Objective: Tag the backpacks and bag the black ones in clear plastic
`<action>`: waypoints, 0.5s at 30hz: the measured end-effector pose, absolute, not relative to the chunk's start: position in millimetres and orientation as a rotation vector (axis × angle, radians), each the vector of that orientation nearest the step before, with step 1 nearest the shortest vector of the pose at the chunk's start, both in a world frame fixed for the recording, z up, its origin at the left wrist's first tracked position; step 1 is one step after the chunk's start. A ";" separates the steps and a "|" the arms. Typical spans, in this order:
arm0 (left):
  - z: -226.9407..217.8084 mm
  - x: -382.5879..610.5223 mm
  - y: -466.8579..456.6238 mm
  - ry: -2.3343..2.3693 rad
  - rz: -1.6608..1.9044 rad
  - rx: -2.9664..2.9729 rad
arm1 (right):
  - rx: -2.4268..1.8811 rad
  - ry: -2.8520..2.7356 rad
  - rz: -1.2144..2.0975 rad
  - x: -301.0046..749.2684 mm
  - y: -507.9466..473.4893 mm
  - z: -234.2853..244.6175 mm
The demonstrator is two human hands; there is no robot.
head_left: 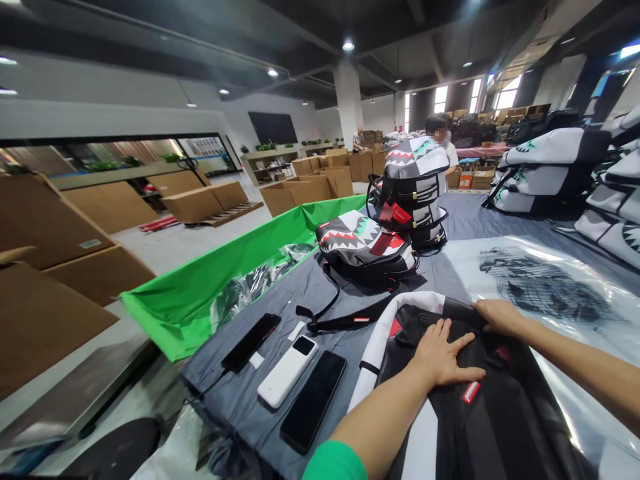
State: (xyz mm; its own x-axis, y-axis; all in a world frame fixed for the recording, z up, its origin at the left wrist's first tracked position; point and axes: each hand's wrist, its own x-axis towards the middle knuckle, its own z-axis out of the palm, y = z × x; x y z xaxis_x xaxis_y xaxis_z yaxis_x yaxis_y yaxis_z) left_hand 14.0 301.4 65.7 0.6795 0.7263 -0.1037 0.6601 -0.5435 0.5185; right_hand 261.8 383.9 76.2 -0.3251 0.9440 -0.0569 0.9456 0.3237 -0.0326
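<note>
Left fingers (450,347) splayed, apparently on black backpack (505,400)

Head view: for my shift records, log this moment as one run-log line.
left hand: flat on black backpack | right hand: on its top edge | beside: white phone

Grey-draped table (235,393) with two phones (313,401), backpack (365,243)

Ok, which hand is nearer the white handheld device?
Left hand: nearer, flat on the black bag, to the device's right. Right hand: farther right, at the bag's upper edge.
</note>
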 end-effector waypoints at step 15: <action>55.8 20.9 300.0 1.118 0.348 2.323 | 1.555 2.656 0.045 158.5 395.7 120.6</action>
State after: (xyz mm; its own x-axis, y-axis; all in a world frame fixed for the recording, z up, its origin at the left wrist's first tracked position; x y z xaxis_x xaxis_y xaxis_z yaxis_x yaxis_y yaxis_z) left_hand 20.9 300.0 55.8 0.6236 0.7818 0.0008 0.6443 -0.5145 0.5659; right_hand 158.5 395.7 120.6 -0.4882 0.8718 -0.0401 0.8700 0.4898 0.0572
